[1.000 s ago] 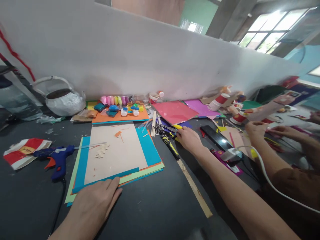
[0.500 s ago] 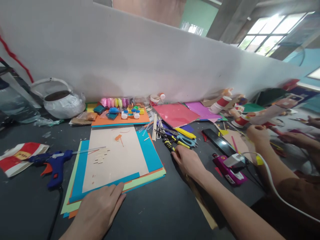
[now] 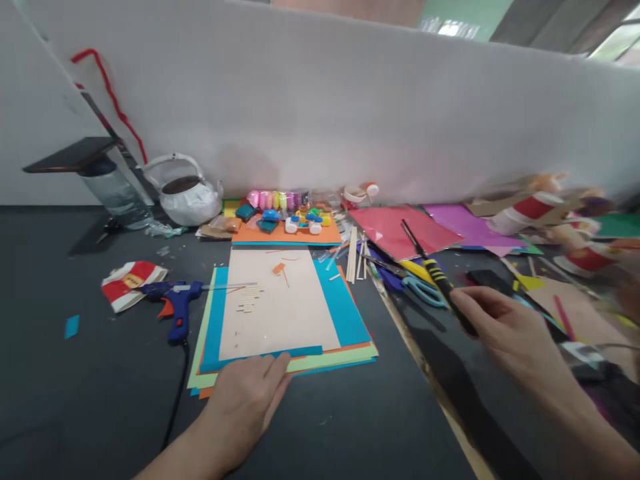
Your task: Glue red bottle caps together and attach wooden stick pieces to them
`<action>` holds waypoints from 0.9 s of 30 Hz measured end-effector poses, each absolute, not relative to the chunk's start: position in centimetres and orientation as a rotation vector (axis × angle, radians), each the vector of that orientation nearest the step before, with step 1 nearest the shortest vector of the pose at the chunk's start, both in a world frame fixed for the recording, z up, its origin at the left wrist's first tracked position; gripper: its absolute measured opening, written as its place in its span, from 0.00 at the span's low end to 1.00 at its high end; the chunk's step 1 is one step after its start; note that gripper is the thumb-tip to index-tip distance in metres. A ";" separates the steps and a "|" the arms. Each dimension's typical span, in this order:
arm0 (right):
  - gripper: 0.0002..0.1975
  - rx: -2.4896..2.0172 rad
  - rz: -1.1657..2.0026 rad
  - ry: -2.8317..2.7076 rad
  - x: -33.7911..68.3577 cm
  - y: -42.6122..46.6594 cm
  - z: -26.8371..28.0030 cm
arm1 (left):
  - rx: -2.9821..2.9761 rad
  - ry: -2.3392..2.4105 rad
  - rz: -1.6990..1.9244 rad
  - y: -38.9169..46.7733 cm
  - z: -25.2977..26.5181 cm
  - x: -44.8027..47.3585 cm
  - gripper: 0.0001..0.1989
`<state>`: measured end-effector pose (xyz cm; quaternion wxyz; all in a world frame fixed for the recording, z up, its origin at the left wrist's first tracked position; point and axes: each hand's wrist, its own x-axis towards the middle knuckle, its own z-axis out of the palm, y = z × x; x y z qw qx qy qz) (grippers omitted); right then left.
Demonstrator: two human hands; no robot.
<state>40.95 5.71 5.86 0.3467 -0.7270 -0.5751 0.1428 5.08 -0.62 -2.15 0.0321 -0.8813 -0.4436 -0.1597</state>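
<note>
My right hand [image 3: 505, 333] is closed around the black and yellow handle of needle-nose pliers [image 3: 440, 280]. Lifted above the tabletop, the pliers point their narrow jaws up and to the left. My left hand [image 3: 250, 393] rests palm down at the near edge of a stack of coloured paper [image 3: 345, 300], touching a blue strip [image 3: 300, 351]; its fingertips are partly hidden. On the stack lies a pale sheet [image 3: 295, 313] with short thin sticks [image 3: 249, 300] and a small orange piece [image 3: 278, 269]. Blue-handled scissors [image 3: 425, 292] lie left of my right hand.
A blue glue gun [image 3: 183, 303] lies left of the paper, its nozzle reaching over it. Behind are a white kettle-shaped pot [image 3: 187, 203], modelling clay packs [image 3: 280, 200], wooden sticks [image 3: 352, 253] and a red sheet [image 3: 405, 230]. Paper-cup figures [image 3: 530, 210] stand at right.
My right hand has raised the pliers off the table and moved right. My left hand stays on the paper. The view has turned left.
</note>
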 end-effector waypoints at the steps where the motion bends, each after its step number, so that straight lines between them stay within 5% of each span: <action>1: 0.23 -1.883 0.303 -1.537 40.7 5.5 5.8 | -2.706 -1.368 -0.521 -0.6 -2.1 5.1 0.16; 6: 0.16 -1.858 0.126 -1.898 38.3 4.8 3.1 | -2.694 -1.573 -0.749 -0.6 -1.8 4.8 0.16; 14: 0.13 -1.972 -0.082 -2.288 33.7 5.1 -0.3 | -2.667 -2.631 -1.427 1.1 -1.6 3.2 0.22; 27: 0.09 -2.371 -0.362 -2.128 42.6 10.6 0.4 | -2.881 -2.672 -1.120 1.0 -2.3 2.6 0.24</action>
